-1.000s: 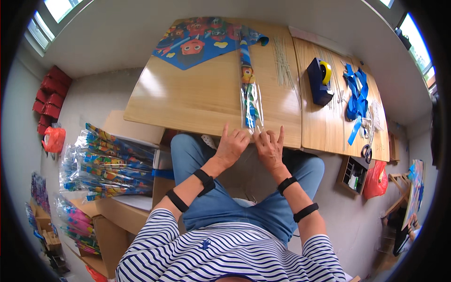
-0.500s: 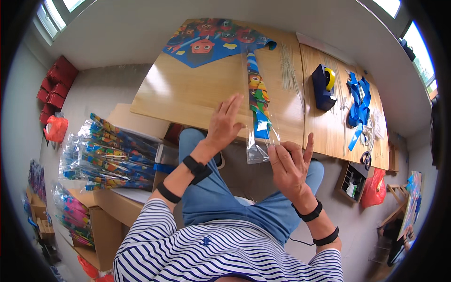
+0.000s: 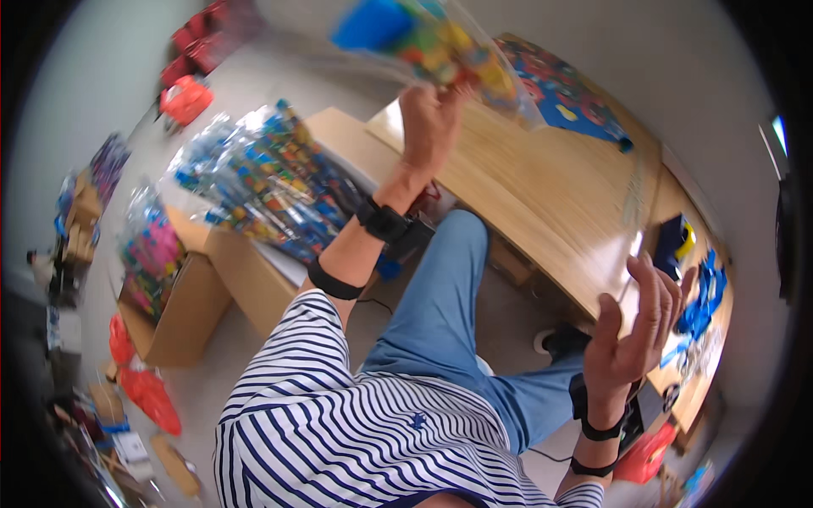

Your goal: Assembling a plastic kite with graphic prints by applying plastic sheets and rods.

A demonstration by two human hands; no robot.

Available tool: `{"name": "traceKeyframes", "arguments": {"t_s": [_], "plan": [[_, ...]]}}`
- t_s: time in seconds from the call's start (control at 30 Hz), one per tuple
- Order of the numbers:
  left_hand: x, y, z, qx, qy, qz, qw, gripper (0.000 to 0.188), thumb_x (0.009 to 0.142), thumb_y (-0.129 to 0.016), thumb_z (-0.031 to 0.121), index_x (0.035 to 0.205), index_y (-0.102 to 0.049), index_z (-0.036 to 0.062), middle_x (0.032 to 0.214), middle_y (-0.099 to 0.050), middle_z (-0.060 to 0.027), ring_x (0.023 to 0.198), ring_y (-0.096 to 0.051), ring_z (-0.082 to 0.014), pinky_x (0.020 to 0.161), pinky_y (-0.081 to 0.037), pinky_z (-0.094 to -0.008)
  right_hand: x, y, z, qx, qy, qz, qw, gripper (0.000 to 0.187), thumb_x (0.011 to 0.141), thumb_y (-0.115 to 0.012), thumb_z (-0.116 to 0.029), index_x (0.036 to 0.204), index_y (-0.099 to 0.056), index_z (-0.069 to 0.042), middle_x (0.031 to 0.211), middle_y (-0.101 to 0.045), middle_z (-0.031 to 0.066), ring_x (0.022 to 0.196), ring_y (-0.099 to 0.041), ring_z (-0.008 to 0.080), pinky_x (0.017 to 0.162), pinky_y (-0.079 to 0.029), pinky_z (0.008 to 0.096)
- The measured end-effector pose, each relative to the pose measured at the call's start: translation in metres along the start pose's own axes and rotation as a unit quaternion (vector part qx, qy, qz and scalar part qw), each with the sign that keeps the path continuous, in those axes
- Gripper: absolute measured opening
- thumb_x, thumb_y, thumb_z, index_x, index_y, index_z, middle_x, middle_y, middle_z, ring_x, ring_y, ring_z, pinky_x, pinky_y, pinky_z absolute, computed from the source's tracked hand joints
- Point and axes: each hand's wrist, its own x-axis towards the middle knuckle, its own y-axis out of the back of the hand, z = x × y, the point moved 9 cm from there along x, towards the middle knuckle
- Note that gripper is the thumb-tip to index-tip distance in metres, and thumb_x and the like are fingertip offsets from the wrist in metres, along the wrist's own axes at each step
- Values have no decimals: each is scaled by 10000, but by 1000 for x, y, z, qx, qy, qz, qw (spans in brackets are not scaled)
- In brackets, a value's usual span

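My left hand [image 3: 429, 127] is closed on a folded, colourful kite in a clear plastic sleeve [image 3: 432, 46], raised above the far left end of the table. The kite and sleeve are smeared by motion. My right hand [image 3: 635, 334] is empty with its fingers apart, over the table's near edge by the tape dispenser [image 3: 671, 244]. Many similar bagged kites [image 3: 279, 173] lie heaped in an open carton to the left of my left forearm. A blue printed kite sheet [image 3: 563, 97] with cartoon faces lies spread at the table's back.
The wooden table [image 3: 508, 178] runs from the middle to the right. Blue ribbons [image 3: 705, 296] and scissors [image 3: 671, 396] lie at its right end. Another cardboard box [image 3: 178, 296] with pink bagged items stands left. Red plastic bags [image 3: 186, 100] sit on the floor.
The bagged kite has left the table and is now up in my left hand, toward the back left. My right hand has let go of the sleeve. The view has turned left.
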Motion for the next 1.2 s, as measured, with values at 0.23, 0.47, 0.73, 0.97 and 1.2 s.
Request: {"name": "traceKeyframes", "arguments": {"t_s": [0.23, 0.47, 0.73, 0.97, 1.2], "plan": [[46, 295, -11, 9, 34, 218, 975, 230, 851, -737, 193, 958, -698, -7, 790, -675, -15, 629, -587, -59, 529, -457, -212, -26, -77, 8, 31, -33, -112, 993, 191, 866, -641, -38, 1048, -655, 20, 815, -618, 87, 796, -598, 244, 1147, -265, 573], [-5, 394, -155, 127, 234, 217, 939, 216, 818, -742, 155, 951, -688, -6, 779, -655, -29, 596, -581, -90, 499, -477, -241, -34, -132, -6, 65, -43, -181, 980, 176, 818, -639, 11, 993, -650, 35, 732, -547, 88, 741, -548, 247, 1158, -239, 574], [-21, 407, -342, 399, 276, 246, 839, 432, 693, -841, 194, 1012, -649, -27, 879, -689, -135, 756, -679, -238, 652, -549, -351, -44, -150, -9, 27, -86, -237, 967, 152, 805, -643, 4, 956, -651, 26, 736, -550, 87, 746, -548, 246, 1160, -233, 578], [-101, 292, -356, 299, 305, 121, 896, 230, 677, -775, 136, 834, -648, 28, 804, -689, -150, 787, -679, -317, 743, -530, -399, -55, -149, -15, 3, -102, -255, 962, 112, 793, -659, 6, 905, -659, 3, 736, -570, 78, 747, -557, 242, 1169, -225, 567], [-116, 192, -323, 290, 288, 3, 913, 226, 730, -726, 52, 946, -670, 11, 815, -708, -126, 757, -693, -247, 718, -545, -345, -70, -144, 2, 22, -120, -261, 958, 94, 794, -661, -2, 886, -666, -18, 744, -596, 77, 761, -573, 249, 1164, -226, 564]]}}
